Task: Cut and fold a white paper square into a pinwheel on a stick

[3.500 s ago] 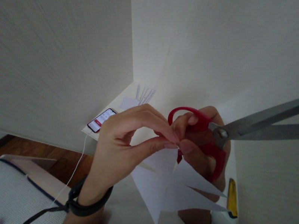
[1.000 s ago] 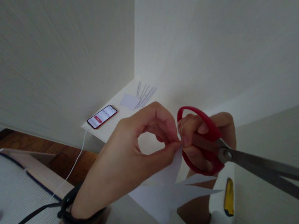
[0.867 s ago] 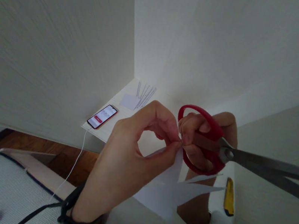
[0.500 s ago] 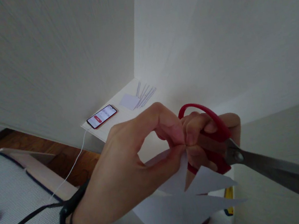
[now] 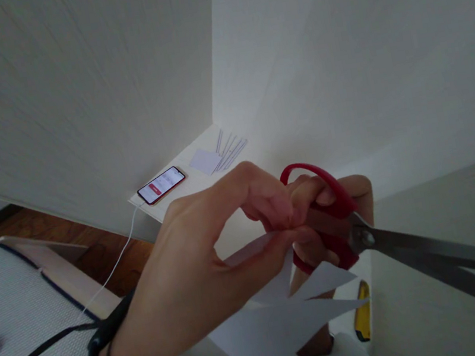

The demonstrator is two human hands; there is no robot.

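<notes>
the white paper (image 5: 266, 333) hangs below your hands and over your lap, its right side cut into pointed slivers. your left hand (image 5: 196, 257) pinches its upper edge, thumb and forefinger pressed together at the tips and the rest of the hand arched into a ring. your right hand (image 5: 310, 199) is curled through the red loops of the scissors (image 5: 361, 236), its fingertips meeting your left ones; you block the view there, so i cannot tell whether it grips the paper too. the blades stand slightly apart and point right and downward, running out of view.

beyond your hands, the white tabletop (image 5: 191, 183) narrows into the corner where two pale walls meet — the left wall (image 5: 69, 84) faintly streaked, the right wall (image 5: 335, 54) brighter near the corner. on it lie a lit phone (image 5: 161, 185) with a white cable (image 5: 127, 243), a small paper square (image 5: 205, 161) and thin strips (image 5: 232, 152) fanned beside it. a yellow-and-black tool (image 5: 362, 311) lies near your right forearm. to the left — brown wooden floor (image 5: 128, 269) and a pale woven seat (image 5: 8, 298) with dark piping.
</notes>
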